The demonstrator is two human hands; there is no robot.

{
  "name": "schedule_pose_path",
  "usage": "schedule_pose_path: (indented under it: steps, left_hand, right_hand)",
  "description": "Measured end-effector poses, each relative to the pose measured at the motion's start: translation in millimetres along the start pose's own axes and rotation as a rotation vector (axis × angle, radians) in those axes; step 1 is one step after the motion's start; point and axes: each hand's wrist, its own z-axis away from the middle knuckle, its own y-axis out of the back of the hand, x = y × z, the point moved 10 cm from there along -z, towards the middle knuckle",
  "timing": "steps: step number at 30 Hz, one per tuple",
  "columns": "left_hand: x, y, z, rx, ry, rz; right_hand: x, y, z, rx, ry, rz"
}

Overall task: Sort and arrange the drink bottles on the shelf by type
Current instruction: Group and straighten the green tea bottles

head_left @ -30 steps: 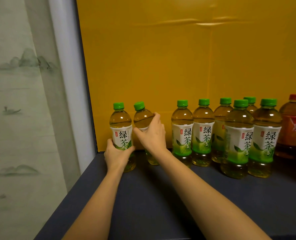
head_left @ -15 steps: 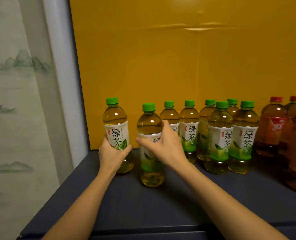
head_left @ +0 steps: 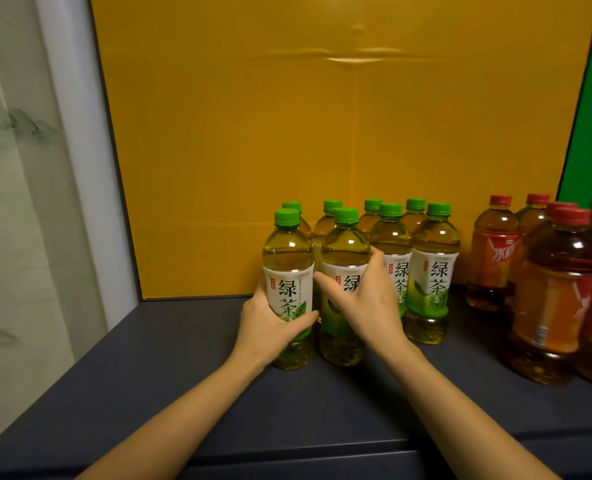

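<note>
Eight green-capped tea bottles (head_left: 434, 244) stand in a tight block on the dark shelf (head_left: 201, 393), two rows of four, the back row close to the yellow back panel (head_left: 322, 133).

Left hand (head_left: 266, 327): clamped on the front-left bottle (head_left: 289, 258), low on the label, thumb across the front. Right hand (head_left: 370, 303): wrapped round the second front bottle (head_left: 344, 247) at label height, fingers curled to its far side. Both bottles are upright, apparently resting on the shelf, side by side and seemingly touching.

Judgement: the low grips keep tall, full bottles from tipping while they are slid, and holding both at once lets the front row be closed flush with its neighbours. Labels face forward.

Red-capped bottles (head_left: 491, 258) are grouped to the right, with a clear gap from the green block, so the types look separated. The nearest red ones are blurred and their alignment is uncertain.
</note>
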Motion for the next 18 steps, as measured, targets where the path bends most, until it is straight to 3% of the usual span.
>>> schedule_pose_path:
  steps: [8, 11, 18]
  left_hand:
    - [-17.4, -9.6, -12.2, -0.092, 0.118, -0.017]
    - [-20.9, -2.7, -8.3, -0.072, 0.126, -0.086]
    - [-19.3, 4.6, 0.5, -0.123, 0.091, 0.002]
  right_hand:
    - [30.2, -14.8, 37.4, -0.203, 0.057, 0.016]
    - [39.6, -13.2, 41.4, -0.203, 0.019, 0.036]
    - [35.1, -17.8, 37.0, -0.172, -0.003, 0.187]
